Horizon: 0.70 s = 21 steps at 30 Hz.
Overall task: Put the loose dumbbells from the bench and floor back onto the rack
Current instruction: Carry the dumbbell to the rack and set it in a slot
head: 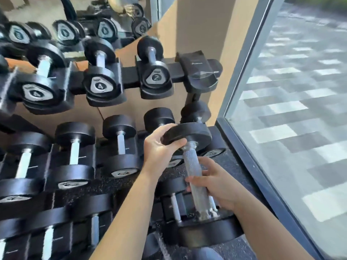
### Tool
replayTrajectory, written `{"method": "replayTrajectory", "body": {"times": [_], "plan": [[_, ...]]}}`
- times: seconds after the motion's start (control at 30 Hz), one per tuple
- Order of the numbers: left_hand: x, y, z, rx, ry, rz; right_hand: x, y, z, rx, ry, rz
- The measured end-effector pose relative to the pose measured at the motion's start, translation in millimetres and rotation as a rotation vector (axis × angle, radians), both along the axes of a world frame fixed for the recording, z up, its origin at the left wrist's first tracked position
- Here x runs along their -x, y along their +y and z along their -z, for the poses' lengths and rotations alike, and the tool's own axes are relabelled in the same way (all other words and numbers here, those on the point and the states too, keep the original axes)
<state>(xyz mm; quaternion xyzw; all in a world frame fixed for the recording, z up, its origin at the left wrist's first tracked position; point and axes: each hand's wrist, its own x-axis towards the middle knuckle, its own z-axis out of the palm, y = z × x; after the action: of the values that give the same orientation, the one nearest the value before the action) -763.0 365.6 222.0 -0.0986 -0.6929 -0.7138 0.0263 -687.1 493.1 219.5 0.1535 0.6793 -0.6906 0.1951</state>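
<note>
A gym's weights corner: a tiered rack (129, 76) holds rows of numbered black dumbbells (155, 72), a wall mirror (78, 17) reflects them, speckled rubber flooring (225, 162) lies below, and a large window (293, 109) stands beside.

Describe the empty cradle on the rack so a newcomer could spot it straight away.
Start at the big window on the right and look left to the top row of the dumbbell rack. The empty cradle is the last one at the right end, beside the dumbbell marked 2. Unlike its neighbours, it holds no dumbbell.
</note>
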Motion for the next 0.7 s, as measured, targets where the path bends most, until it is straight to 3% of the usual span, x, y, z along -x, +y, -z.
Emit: {"method": "replayTrajectory", "body": {"times": [0.3,0.7], "plan": [[94.0,69.1,11.6,0.140,0.039,-0.001,79.4,64.4,0.0,0.010,0.017,0.069],[218.5,155.7,-10.3,0.142,0.049,-0.055,212.7,160.5,-16.9,-0.004,0.054,0.004]]}}
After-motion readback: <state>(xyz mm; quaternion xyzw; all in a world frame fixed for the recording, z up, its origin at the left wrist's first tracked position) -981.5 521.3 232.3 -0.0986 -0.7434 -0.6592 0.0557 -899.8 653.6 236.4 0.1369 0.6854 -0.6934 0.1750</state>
